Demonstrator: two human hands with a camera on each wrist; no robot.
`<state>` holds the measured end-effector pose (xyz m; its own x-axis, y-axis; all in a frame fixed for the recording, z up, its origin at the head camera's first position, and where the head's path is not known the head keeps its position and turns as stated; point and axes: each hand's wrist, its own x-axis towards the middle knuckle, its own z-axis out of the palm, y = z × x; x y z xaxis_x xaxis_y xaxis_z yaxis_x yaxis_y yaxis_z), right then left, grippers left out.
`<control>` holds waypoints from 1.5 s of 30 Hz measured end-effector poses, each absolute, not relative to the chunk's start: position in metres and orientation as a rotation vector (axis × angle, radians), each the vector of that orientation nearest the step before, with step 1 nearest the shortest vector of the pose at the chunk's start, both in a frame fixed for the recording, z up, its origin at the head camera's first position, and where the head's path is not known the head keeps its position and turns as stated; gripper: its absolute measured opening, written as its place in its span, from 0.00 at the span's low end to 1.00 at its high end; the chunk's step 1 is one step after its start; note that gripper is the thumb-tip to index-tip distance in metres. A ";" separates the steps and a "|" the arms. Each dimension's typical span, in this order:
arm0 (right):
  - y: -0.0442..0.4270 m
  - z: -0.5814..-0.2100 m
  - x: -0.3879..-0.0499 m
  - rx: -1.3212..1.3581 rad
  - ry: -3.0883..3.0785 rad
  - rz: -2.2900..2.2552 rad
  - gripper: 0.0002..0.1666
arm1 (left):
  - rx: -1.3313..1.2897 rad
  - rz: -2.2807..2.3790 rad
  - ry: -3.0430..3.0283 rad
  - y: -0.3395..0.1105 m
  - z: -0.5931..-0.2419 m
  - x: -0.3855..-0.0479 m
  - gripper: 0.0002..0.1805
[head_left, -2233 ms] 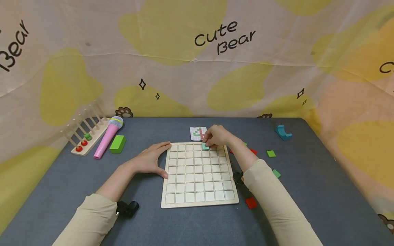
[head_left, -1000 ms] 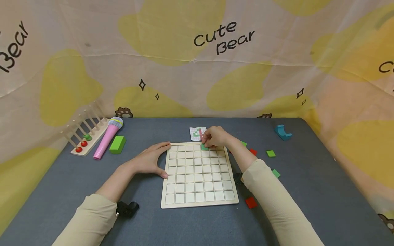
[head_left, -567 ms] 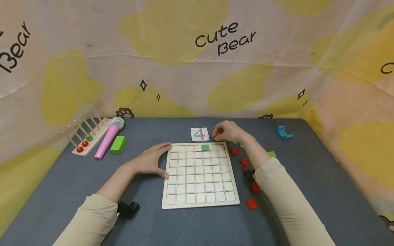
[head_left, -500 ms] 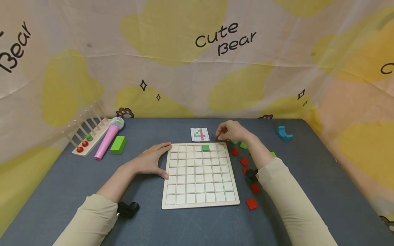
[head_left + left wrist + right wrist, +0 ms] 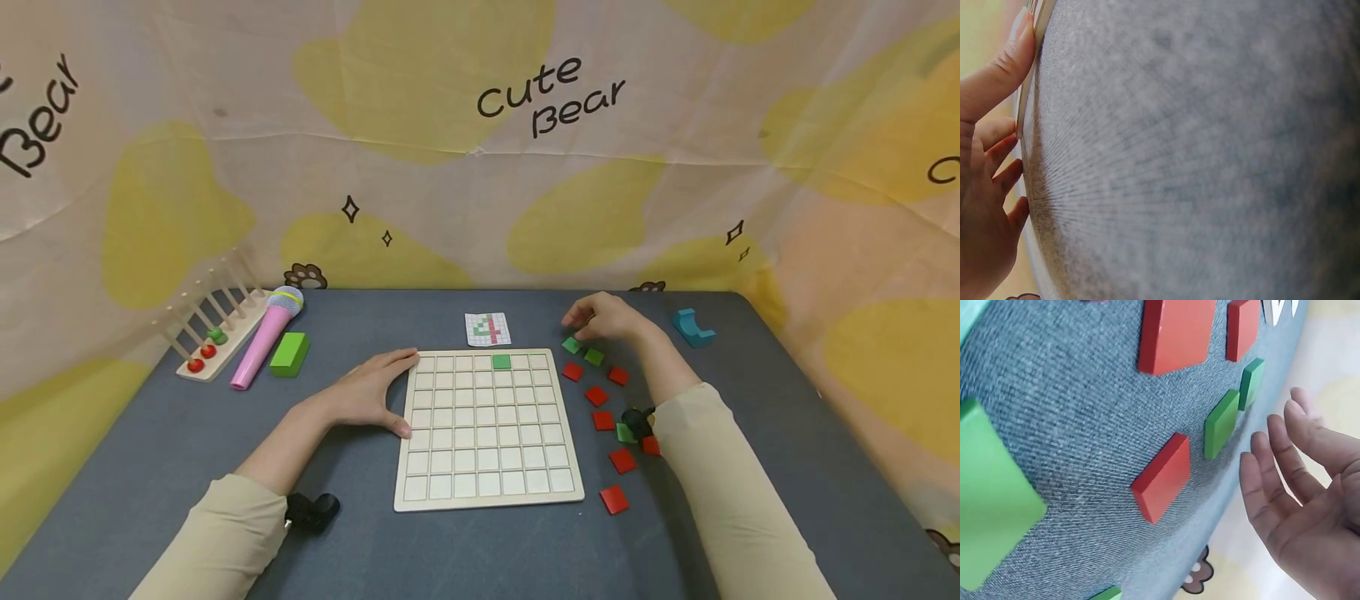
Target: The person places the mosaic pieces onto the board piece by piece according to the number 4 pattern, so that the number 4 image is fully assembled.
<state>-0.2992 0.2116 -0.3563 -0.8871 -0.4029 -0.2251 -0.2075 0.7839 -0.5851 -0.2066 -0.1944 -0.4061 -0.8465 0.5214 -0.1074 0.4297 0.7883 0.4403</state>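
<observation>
A pale wooden grid board (image 5: 487, 433) lies flat in the head view, with one green tile (image 5: 501, 362) in its top row. My left hand (image 5: 367, 392) rests at the board's left edge, thumb and fingers spread along it; the left wrist view shows the hand (image 5: 991, 150) touching that edge (image 5: 1041, 28). Beyond the board's top right corner, my right hand (image 5: 606, 317) hovers just above a green tile (image 5: 572, 344), near another green tile (image 5: 594, 357). The right wrist view shows this hand (image 5: 1304, 494) with loosely bent fingers and nothing in them.
Several red tiles (image 5: 614, 500) lie right of the board. A printed grid card (image 5: 487, 329) sits behind it. At the left stand a peg rack (image 5: 225, 342), a pink microphone (image 5: 262, 342) and a green block (image 5: 288, 354). A blue curved block (image 5: 692, 327) lies far right.
My right hand has let go of the green tile in the board's top row and moved right, over the loose tiles. My left hand has kept its place.
</observation>
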 end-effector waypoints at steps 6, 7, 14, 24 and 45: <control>0.216 -0.359 -0.301 -0.446 2.578 -0.786 0.18 | 0.753 0.607 2.760 -0.194 -0.406 -0.206 0.65; 0.217 -0.360 -0.301 -0.438 2.571 -0.792 0.19 | 0.754 0.607 2.761 -0.194 -0.406 -0.206 0.65; 0.216 -0.364 -0.301 -0.390 2.540 -0.841 0.20 | 0.747 0.606 2.760 -0.194 -0.406 -0.205 0.65; 0.215 -0.369 -0.302 -0.395 2.541 -0.826 0.21 | 0.764 0.617 2.765 -0.194 -0.407 -0.206 0.64; 0.204 -0.369 -0.297 -0.498 2.713 -0.612 0.10 | 0.750 0.622 2.759 -0.195 -0.407 -0.206 0.65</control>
<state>-0.2973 0.2037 -0.3686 -0.8899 -0.3974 -0.2239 -0.2629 0.8480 -0.4603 -0.2061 -0.1946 -0.4070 -0.8469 0.5235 -0.0938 0.4326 0.7807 0.4510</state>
